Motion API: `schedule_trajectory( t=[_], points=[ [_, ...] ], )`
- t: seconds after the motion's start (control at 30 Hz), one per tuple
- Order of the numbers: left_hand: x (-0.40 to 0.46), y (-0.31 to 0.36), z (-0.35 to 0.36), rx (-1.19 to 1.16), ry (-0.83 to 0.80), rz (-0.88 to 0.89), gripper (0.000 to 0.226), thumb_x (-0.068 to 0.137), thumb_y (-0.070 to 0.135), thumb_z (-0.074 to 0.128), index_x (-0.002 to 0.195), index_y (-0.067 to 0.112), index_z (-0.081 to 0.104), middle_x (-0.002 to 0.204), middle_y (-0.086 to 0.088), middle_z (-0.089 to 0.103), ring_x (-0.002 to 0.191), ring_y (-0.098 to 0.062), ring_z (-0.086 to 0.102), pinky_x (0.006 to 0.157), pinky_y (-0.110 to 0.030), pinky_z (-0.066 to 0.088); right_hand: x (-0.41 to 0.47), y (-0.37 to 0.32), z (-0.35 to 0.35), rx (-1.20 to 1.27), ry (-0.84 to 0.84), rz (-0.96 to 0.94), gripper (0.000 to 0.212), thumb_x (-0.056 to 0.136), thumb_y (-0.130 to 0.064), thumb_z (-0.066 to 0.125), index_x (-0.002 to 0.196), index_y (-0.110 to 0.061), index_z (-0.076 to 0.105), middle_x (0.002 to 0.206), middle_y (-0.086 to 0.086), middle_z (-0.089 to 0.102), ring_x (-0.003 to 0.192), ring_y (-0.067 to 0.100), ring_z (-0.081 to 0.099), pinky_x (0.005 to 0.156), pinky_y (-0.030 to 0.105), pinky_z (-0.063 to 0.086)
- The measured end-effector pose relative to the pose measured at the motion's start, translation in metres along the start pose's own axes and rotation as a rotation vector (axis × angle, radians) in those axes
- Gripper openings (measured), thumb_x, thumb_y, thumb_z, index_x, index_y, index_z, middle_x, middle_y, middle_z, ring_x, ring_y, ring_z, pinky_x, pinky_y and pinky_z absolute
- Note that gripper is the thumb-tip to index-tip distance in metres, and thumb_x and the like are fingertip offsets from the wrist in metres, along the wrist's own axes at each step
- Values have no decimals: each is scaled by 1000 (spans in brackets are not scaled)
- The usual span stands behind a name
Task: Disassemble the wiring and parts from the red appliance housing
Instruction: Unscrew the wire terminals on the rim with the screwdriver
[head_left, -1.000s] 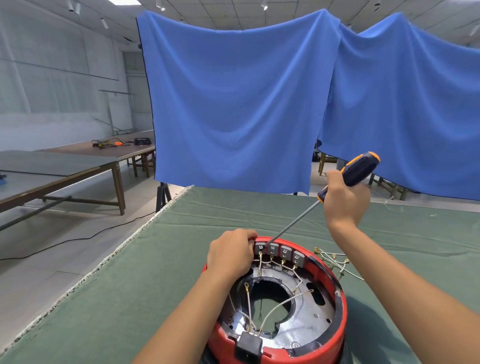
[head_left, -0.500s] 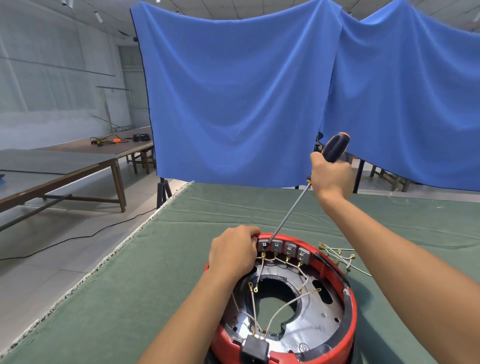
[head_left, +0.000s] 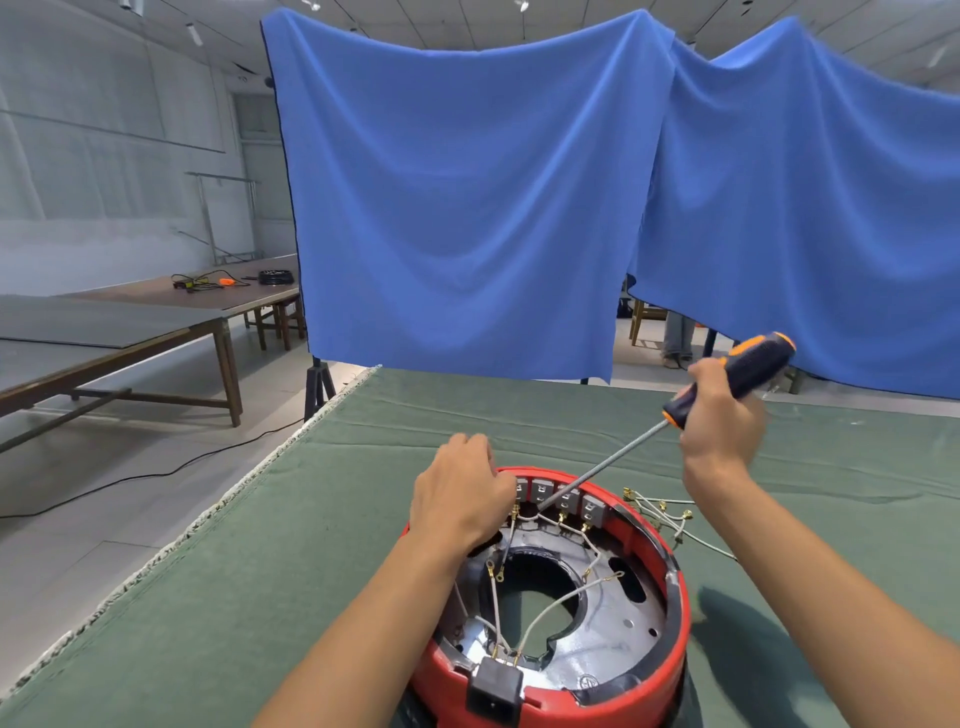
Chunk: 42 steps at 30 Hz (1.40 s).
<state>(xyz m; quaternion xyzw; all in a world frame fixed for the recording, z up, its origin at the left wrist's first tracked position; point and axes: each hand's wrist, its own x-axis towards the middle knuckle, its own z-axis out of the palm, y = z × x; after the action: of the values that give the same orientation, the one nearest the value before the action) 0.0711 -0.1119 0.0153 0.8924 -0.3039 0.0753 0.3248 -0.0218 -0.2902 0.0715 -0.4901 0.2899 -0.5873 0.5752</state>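
The round red appliance housing (head_left: 675, 618) lies open side up on the green cloth, near me. Inside are a dark metal plate, several grey-white wires (head_left: 550, 613) with gold terminals, and a row of grey switch blocks (head_left: 563, 499) on the far rim. My left hand (head_left: 460, 493) grips the far-left rim beside the blocks. My right hand (head_left: 719, 421) holds a black and orange screwdriver (head_left: 737, 374); its shaft slants down-left and the tip sits at the switch blocks. A black socket (head_left: 493, 688) is on the near rim.
A loose bundle of removed wires (head_left: 662, 512) lies on the green-covered table (head_left: 311, 571) just right of the housing. The table's left edge drops to the floor with a black cable. Blue cloths (head_left: 467, 208) hang behind. Wooden tables (head_left: 130, 332) stand at left.
My right hand has swung the screwdriver handle lower and to the right, flattening the shaft, with the tip staying at the switch blocks. My left hand keeps its grip on the rim.
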Motion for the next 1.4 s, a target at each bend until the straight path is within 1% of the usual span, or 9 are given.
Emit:
schedule_trajectory(
  t=[0.13,0.23,0.43,0.67,0.83,0.93,1.03,1.17,1.4],
  points=[
    [-5,4,-2,141,-112,31,26,74,24,47,54,8,47,72,-10,52,81,-32,53,65,-32,43,-9,4,-29,126,148,69,24,66,-36,60,54,-19,49,47,-9,49,43,11,40,44,27,30],
    [-8,3,-3,232,-177,87,22,77,27,48,71,13,64,101,-1,57,97,-25,52,79,-33,43,-20,14,-43,191,175,98,28,73,-35,64,52,-19,57,43,-10,52,35,7,39,36,19,30],
    [-8,2,-1,426,-246,181,26,78,37,55,87,17,68,110,0,48,108,-21,43,86,-32,36,-40,35,-53,124,55,96,28,82,-31,71,62,-13,65,41,-6,58,33,3,46,35,13,36],
    [-7,1,1,376,-202,164,17,77,30,55,77,18,68,103,3,49,103,-19,46,78,-29,37,-48,37,-58,6,-155,63,16,74,-28,81,75,-14,73,57,-6,69,48,2,59,47,11,45],
    [-5,2,-1,31,-63,119,24,76,22,62,52,24,59,100,10,56,102,-14,45,77,-27,35,-46,26,-62,-17,-319,141,29,72,-30,82,98,-22,70,68,7,72,49,17,65,41,20,46],
    [-6,10,-8,-265,56,65,24,76,12,67,54,20,66,98,6,60,100,-12,47,83,-27,35,-41,14,-62,-37,-402,149,28,78,-33,77,103,-27,65,58,11,68,41,24,62,34,20,39],
    [-4,29,-18,-489,111,22,17,76,9,71,60,15,73,83,-2,65,84,-10,57,79,-27,42,-40,5,-60,-29,-465,136,18,85,-19,72,100,-15,63,56,9,67,39,21,60,34,20,39],
    [-5,62,-21,-895,-3,-50,14,79,6,69,66,5,73,54,-1,58,46,-10,48,52,-24,44,-45,-5,-56,3,-644,102,13,88,0,64,96,-6,56,70,17,67,51,22,66,43,25,49],
    [-11,81,1,-1120,-189,-149,10,85,6,64,76,4,66,61,-8,67,48,-15,62,48,-28,54,-43,-2,-57,-48,-700,-66,24,78,10,70,90,-4,54,65,16,57,60,26,65,49,32,55]
  ],
)
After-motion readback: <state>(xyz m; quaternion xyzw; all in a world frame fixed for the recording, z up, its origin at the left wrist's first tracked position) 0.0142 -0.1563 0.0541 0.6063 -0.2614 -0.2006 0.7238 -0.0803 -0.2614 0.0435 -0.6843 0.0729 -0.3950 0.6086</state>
